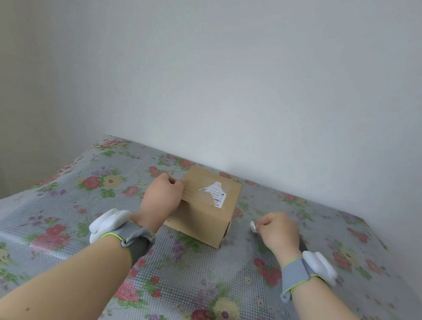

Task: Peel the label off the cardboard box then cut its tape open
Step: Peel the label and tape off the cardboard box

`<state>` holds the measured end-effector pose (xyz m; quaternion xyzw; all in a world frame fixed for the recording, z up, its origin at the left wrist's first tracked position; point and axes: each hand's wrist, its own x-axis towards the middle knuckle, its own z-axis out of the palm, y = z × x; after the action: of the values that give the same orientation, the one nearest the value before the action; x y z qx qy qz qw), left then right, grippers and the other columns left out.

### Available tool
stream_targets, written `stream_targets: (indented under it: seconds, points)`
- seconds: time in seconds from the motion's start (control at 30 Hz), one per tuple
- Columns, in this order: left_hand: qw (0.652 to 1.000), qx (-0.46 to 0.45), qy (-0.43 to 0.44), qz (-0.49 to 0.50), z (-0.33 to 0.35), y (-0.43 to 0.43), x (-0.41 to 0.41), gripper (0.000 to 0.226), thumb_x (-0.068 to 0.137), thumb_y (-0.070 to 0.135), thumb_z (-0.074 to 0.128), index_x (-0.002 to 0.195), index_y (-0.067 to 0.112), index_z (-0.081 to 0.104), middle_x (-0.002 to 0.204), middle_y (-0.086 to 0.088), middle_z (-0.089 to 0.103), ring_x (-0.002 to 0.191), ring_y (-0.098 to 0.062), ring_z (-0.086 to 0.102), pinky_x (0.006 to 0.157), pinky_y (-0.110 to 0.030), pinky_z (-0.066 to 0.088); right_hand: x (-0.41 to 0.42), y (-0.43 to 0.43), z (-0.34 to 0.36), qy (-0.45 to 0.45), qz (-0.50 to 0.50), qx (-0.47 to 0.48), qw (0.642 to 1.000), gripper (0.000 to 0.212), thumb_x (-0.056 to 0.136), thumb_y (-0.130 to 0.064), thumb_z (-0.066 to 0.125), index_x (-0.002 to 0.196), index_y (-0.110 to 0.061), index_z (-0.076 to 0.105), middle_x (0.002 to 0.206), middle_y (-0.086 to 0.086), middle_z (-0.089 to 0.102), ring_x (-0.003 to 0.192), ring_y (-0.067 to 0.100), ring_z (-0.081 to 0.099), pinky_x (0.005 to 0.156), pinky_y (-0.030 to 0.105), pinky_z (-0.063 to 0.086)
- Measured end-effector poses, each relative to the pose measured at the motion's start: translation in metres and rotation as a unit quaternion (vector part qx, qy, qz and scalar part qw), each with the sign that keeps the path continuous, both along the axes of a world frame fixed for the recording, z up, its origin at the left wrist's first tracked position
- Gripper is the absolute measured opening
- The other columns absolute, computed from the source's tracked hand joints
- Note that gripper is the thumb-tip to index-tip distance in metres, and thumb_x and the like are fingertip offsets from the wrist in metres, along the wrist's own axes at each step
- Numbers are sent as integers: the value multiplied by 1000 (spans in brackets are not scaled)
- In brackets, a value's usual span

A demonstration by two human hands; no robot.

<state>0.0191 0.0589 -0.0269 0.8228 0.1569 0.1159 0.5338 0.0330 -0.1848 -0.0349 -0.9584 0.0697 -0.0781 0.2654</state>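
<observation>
Looking at 1 cardboard box (206,219) sitting a bit below centre frame on a floral tablecloth (192,275), closed up, so not seeing any contents. Showing a torn label (214,194) on top, ragged white bits clinging toward the right side. Gripping the box's left edge with the left hand (161,196), fingers curled together over it. Pinching a small white scrap (253,227) with the right hand (279,229), just right of the box, fingers bunched on it. Wearing 2 grey wristbands (138,243), 1 per wrist, lower frame.

Print on the label (215,193) is unreadably small.
</observation>
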Motion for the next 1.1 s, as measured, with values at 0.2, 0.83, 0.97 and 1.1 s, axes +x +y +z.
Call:
stream_targets:
  seconds: [0.2, 0.83, 0.97, 1.1]
  points:
    - [999, -37, -3, -20, 0, 2, -1, 35, 88, 46, 59, 95, 11, 60, 83, 1, 58, 74, -15, 53, 58, -29, 39, 1, 9, -1, -20, 9, -148, 989, 20, 90, -19, 58, 107, -12, 52, 90, 7, 65, 72, 25, 56, 49, 30, 40]
    - [999, -41, 13, -15, -4, -19, 0, 44, 95, 42, 48, 114, 3, 52, 76, 0, 50, 65, -14, 47, 55, -30, 35, -9, 64, 32, -153, 101, -10, 983, 24, 87, -12, 55, 99, -23, 73, 114, -1, 66, 112, 20, 54, 91, 24, 40]
    - [999, -42, 11, -16, -4, -18, 0, 45, 95, 42, 48, 116, 1, 52, 75, 0, 49, 64, -14, 46, 54, -30, 34, -9, 69, 39, -135, 81, -2, 988, 20, 86, -12, 58, 95, -21, 74, 108, -1, 69, 105, 18, 58, 83, 24, 44]
    - [999, -38, 11, -16, -5, -18, 0, 43, 94, 42, 49, 112, 2, 52, 75, 0, 50, 64, -15, 47, 55, -30, 35, -4, 74, 41, -117, 48, 51, 991, 10, 80, -23, 69, 71, -28, 69, 89, -2, 68, 88, 17, 59, 70, 23, 42]
